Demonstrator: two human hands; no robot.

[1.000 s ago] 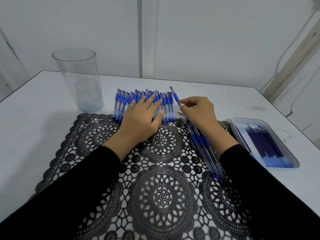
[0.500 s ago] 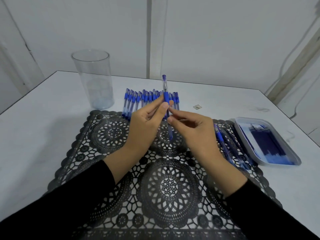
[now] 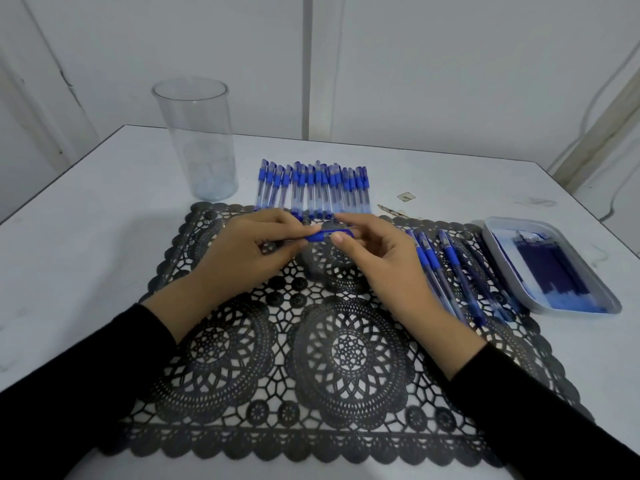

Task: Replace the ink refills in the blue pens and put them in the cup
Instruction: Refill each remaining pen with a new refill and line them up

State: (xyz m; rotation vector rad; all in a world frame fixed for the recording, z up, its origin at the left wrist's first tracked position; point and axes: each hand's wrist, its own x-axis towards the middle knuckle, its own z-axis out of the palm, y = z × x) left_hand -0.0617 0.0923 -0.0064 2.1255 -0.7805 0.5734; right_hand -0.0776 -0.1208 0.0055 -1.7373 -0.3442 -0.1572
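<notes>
The left hand (image 3: pixel 249 251) and right hand (image 3: pixel 381 258) each kept a pinching grip on one blue plastic pen (image 3: pixel 329 234), level above the black lace placemat (image 3: pixel 346 358). Just behind lay a row of blue capped pens (image 3: pixel 311 188). On the white table (image 3: pixel 86 237), a clear plastic cup (image 3: pixel 197 140) stood far left and a grey tray of refills (image 3: pixel 540 224) sat right, with loose blue pens (image 3: pixel 450 268) between it and the right hand.

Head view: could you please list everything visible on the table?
table: one, white, under everything.
mat: one, black lace, table centre.
cup: one, clear, upright, far left of mat.
pen row: many, blue and clear, along the mat's far edge.
loose pens: several, blue, on mat's right part.
tray: one, pale grey, right of mat.
refills: a batch, dark blue, in tray.
held pen: one, blue, between both hands.
left hand: grips held pen.
right hand: pinches held pen.
</notes>
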